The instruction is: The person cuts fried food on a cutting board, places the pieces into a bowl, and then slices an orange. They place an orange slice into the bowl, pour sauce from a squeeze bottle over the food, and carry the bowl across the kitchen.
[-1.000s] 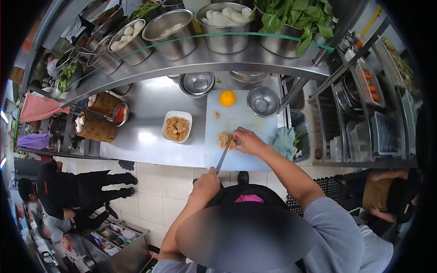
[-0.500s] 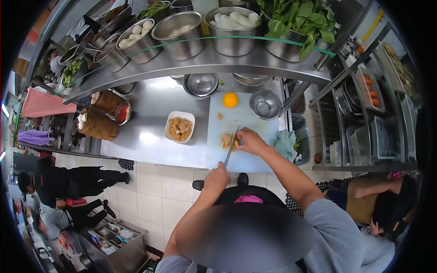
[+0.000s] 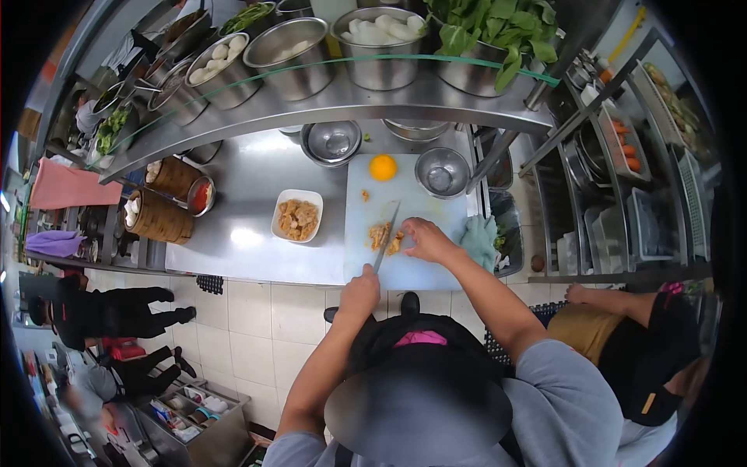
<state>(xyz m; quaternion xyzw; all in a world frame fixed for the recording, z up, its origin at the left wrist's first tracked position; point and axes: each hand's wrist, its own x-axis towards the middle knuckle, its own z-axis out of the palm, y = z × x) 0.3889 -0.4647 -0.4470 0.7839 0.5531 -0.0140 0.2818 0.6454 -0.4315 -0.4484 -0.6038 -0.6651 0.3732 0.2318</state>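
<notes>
The left hand [image 3: 360,291] grips a partly hidden knife [image 3: 387,237]; the right hand [image 3: 428,240] curls beside chopped food [image 3: 378,234], perhaps touching.

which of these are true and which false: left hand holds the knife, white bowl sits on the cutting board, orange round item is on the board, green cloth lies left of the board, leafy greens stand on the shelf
1. The left hand holds the knife. True.
2. The white bowl sits on the cutting board. False: it stands on the metal counter, left of the board.
3. The orange round item is on the board. True.
4. The green cloth lies left of the board. False: it is at the right edge.
5. The leafy greens stand on the shelf. True.
</notes>
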